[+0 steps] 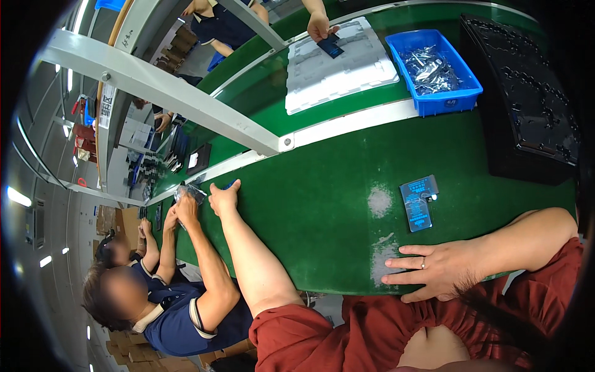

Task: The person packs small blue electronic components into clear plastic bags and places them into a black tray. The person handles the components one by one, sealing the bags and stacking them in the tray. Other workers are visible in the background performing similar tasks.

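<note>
My left hand (224, 198) reaches far out to the left over the green bench top (297, 211). Its fingers are closed on a small dark-blue piece (232, 184), mostly hidden by the hand. My right hand (427, 270) lies flat near the bench's front edge, fingers spread and nothing in it. Just beyond its fingers a flat black battery pack (419, 203) with blue print rests on the bench, with a notch at its right side and a small white spot there.
Left of me a co-worker handles a clear plastic bag (189, 193). Across a metal rail, another person's hand holds a dark flat pack (330, 45) over a white moulded tray (341, 68). A blue bin (446, 102) holds small metallic pieces. Black trays (527, 93) are stacked at right.
</note>
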